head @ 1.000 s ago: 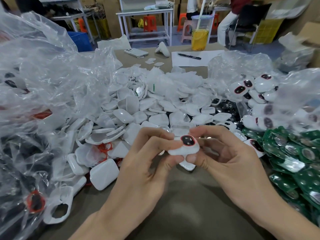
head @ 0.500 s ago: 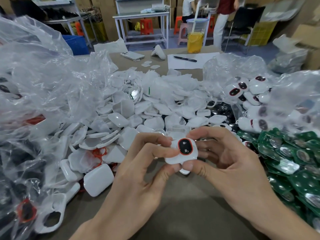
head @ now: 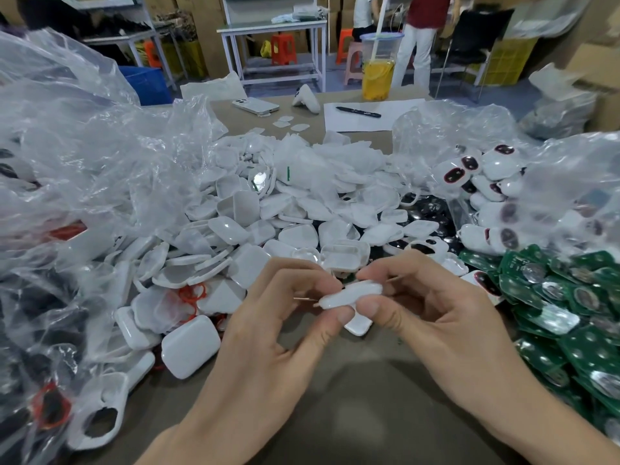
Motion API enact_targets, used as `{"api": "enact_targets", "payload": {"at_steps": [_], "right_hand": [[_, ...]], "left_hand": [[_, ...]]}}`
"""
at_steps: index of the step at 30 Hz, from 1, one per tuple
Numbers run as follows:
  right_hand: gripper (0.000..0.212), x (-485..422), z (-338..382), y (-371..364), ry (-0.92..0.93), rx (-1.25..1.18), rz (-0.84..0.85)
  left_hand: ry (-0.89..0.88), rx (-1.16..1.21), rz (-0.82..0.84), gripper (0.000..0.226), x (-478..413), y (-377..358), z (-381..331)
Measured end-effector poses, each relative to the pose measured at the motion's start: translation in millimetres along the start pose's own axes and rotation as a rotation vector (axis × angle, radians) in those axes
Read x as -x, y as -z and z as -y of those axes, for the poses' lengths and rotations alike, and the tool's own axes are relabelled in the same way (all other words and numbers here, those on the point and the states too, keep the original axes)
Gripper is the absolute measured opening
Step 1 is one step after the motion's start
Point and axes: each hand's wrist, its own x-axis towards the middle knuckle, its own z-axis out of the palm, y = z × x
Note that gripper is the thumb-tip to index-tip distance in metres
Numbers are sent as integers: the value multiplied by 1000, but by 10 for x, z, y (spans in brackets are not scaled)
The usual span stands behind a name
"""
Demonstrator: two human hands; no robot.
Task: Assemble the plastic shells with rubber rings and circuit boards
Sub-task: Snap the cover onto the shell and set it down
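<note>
1. Plastic shell is held edge-on between both hands, above the middle of the worktop toward its near edge, just in front of the loose shell pile.
2. Grip: the left hand pinches the shell's left end, thumb under and fingers curled over. The right hand pinches the right end the same way. Both are closed on it.
3. A second white piece shows just below the thumbs. Can't tell if it is joined to the shell or lying on the worktop.
4. Handling, my guess: small, light, stiff moulded plastic. The glossy skin is likely slippery, and the thin rim could flex or crack under a lopsided squeeze.
5. Where to hold, my guess: fingertip pinch at the two ends or long edges, with even pressure along the seam and no twisting.
6. Supplies: green circuit boards are heaped at the right edge. Red rubber rings lie in the pile toward the left. Finished shells sit in a plastic bag far right.
</note>
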Motion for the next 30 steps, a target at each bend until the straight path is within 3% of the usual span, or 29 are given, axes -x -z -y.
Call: {"api": "enact_targets", "payload": {"at_steps": [13, 21, 27, 30], "right_hand": [[14, 30, -31, -93, 145, -17, 7], [17, 26, 7, -109, 189, -30, -34], [41, 11, 32, -72, 149, -108, -82], [43, 12, 36, -72, 158, -96, -80]], "left_hand": [[15, -53, -76, 11, 86, -50, 18], [-85, -45, -98, 9, 81, -34, 39], [-147, 58, -76, 9, 63, -23, 37], [-160, 62, -72, 12, 57, -22, 31]]}}
